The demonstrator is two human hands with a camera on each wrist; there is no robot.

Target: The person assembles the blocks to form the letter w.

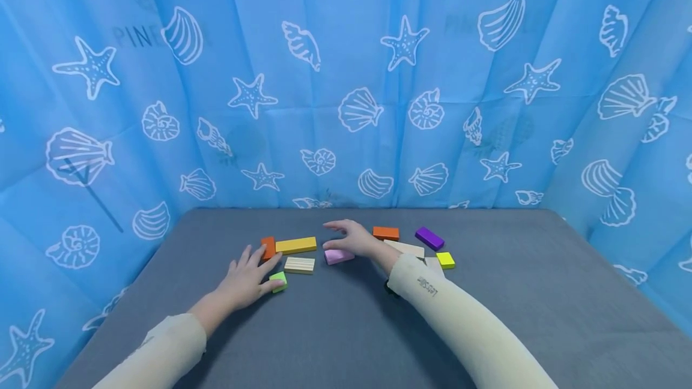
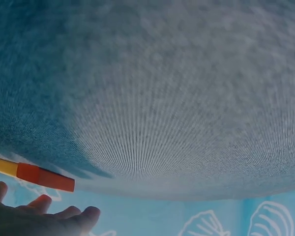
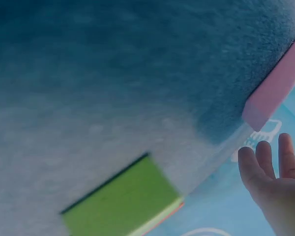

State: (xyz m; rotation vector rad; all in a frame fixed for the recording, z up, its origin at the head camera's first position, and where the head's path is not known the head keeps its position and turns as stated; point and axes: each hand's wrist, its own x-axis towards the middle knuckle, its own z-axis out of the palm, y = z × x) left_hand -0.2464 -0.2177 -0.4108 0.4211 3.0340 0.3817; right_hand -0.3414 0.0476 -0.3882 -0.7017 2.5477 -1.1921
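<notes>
My left hand (image 1: 243, 278) is low over the table at left with its fingers spread. Its fingertips reach the orange block (image 1: 268, 247), and its thumb overlaps a lime green block (image 1: 279, 281); contact is hard to tell. In the left wrist view, the orange block (image 2: 45, 177) appears just beyond the fingers. My right hand (image 1: 354, 238) hovers at the pink block (image 1: 339, 256), fingers extended and holding nothing visible. In the right wrist view, a gap separates the fingers from the pink block (image 3: 275, 86). A green block (image 3: 125, 199) lies nearer that camera.
Between the hands lie a yellow block (image 1: 295, 245) and a ridged cream block (image 1: 300, 265). Beyond the right wrist are a red-orange block (image 1: 386, 233), a cream block (image 1: 405, 249), a purple block (image 1: 429, 238) and a bright yellow block (image 1: 446, 260). A blue curtain (image 1: 346, 77) borders the grey table (image 1: 324, 341).
</notes>
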